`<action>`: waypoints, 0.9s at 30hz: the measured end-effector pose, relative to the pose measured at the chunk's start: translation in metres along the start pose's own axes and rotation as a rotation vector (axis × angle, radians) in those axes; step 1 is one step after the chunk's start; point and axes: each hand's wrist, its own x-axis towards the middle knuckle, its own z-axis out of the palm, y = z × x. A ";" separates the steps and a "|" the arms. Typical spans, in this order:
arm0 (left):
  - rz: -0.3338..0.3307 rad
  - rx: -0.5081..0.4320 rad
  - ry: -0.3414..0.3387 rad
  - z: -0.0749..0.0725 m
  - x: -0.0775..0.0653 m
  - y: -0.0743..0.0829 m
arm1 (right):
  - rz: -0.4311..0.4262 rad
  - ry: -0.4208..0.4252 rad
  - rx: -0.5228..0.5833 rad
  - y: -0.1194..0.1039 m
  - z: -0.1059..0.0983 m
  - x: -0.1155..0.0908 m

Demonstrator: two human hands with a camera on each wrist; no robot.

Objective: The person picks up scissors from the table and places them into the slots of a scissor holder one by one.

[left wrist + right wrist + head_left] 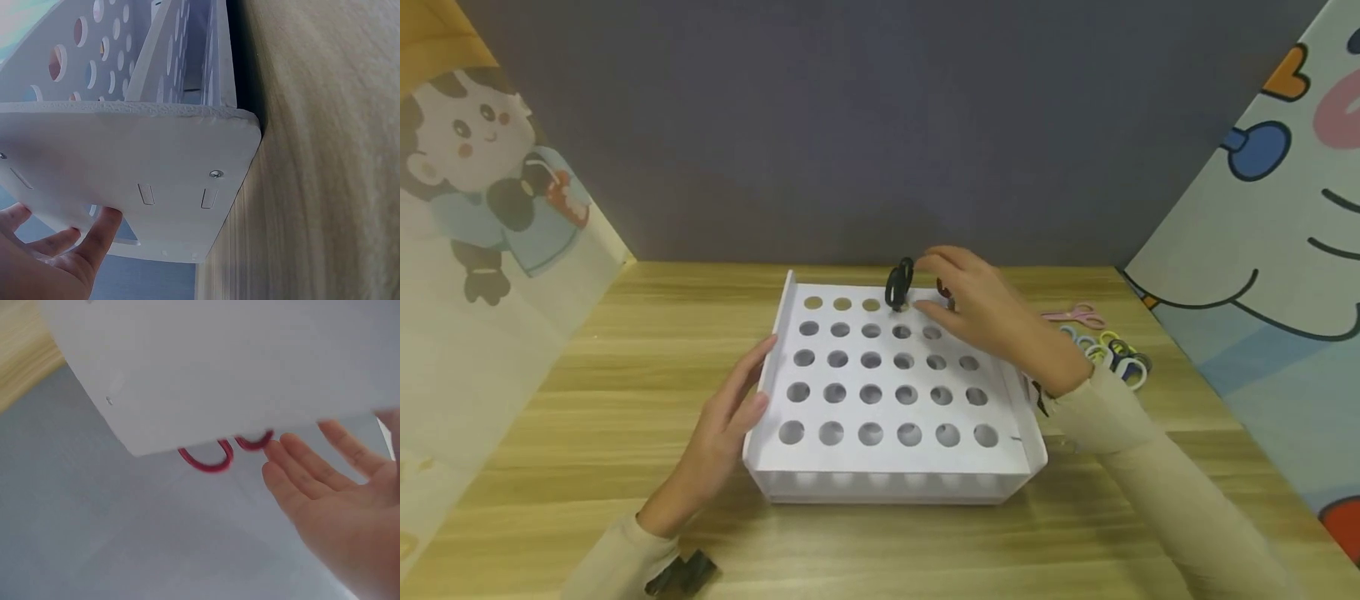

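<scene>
A white rack (887, 460) is standing in the middle of a wood-grain surface (662, 333), its flat top showing rows of round holes. The person's left hand (721, 429) is resting against the rack's left side wall; the left wrist view is showing its fingertips touching the outer face beside a cutout, fingers extended, gripping nothing. The right hand (973, 304) is hovering over the far right corner, fingers relaxed and spread from the thumb, holding nothing.

Black scissors (898, 292) are standing upright in a far-row hole, handles up, just left of the right hand's fingertips. Red scissors (212, 469) are sitting farther right, partly hidden by that hand in the head view; in the right wrist view their two loops are showing past the rack's edge, just beside the fingers. Whether a fingertip is touching them, one cannot tell.

To the right of the rack, pink scissors (1078, 314) are lying near a pile of scissors (1123, 350) with yellow, blue, white and dark handles. A grey wall (880, 125) is rising behind, with cartoon panels flanking both sides.
</scene>
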 end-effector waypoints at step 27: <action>-0.061 -0.002 -0.040 -0.002 0.000 -0.006 | 0.312 0.122 0.041 0.059 -0.012 -0.063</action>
